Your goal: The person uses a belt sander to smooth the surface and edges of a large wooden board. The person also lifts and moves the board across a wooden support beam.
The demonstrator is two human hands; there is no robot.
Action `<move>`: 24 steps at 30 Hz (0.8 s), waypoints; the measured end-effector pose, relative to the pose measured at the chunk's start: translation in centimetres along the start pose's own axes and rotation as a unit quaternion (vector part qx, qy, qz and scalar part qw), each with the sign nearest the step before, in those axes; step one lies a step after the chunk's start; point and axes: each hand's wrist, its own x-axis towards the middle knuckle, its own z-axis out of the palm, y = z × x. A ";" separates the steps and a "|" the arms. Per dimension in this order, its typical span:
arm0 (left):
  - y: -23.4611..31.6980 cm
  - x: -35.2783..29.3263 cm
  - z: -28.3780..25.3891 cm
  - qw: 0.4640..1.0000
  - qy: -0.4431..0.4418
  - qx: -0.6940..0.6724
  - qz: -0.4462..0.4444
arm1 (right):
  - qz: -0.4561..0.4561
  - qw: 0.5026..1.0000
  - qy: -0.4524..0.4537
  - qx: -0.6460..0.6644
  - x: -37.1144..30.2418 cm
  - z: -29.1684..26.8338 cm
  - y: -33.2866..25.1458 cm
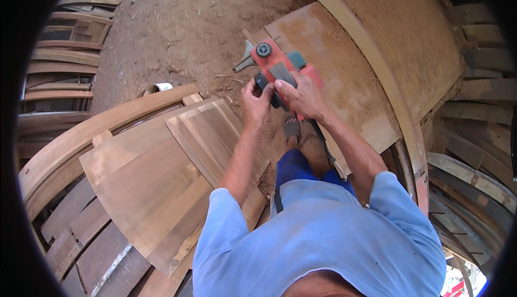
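The right hand (306, 96) was closed around the red body of a power planer (279, 63), its thumb lying along the top. The left hand (256, 103) had its fingers bent in against the black part of the tool's side, thumb and fingertips touching it (how firmly they pressed, I could not tell). The planer thus sat between the two hands and reached out ahead of them, with its black knob (264, 50) and a grey metal piece (245, 60) beyond the left hand. A teal part (297, 59) showed just ahead of the right hand, and a dark cord (323, 142) hung below it.

To the right of the right hand spread the worktop (344, 76), strewn with shavings, and a long curved beam (385, 76) ran across it. To the left of the left hand and nearer the body lay a broad wooden panel (140, 178), with a curved timber (116, 114) along its far side.
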 end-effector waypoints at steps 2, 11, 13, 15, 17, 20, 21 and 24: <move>1.6 3.2 -1.3 0.999 -0.021 -0.034 -0.007 | -0.032 0.999 0.003 0.005 3.4 0.2 -1.5; 1.2 7.9 -5.9 0.983 -0.008 -0.178 0.037 | -0.093 0.993 -0.015 0.064 6.8 3.9 -3.3; -1.1 4.0 -7.4 0.989 0.009 -0.150 0.007 | -0.133 0.986 -0.015 0.103 3.9 5.6 -2.5; -3.7 -0.8 -8.1 0.990 0.039 -0.130 -0.025 | -0.146 0.984 -0.032 0.095 0.4 6.8 -1.2; -6.5 -6.7 -7.9 0.992 0.057 -0.104 -0.048 | -0.065 0.995 -0.072 0.036 -3.3 8.2 0.1; -9.7 -13.8 -7.7 0.981 0.040 -0.141 -0.124 | -0.002 0.991 -0.112 0.068 -9.4 8.9 3.0; -10.4 -15.6 -7.7 0.971 0.030 -0.175 -0.161 | 0.022 0.990 -0.117 0.074 -11.1 8.9 4.1; -11.0 -18.7 -7.0 0.942 -0.027 -0.163 -0.291 | 0.081 0.986 -0.117 0.086 -15.7 8.8 7.8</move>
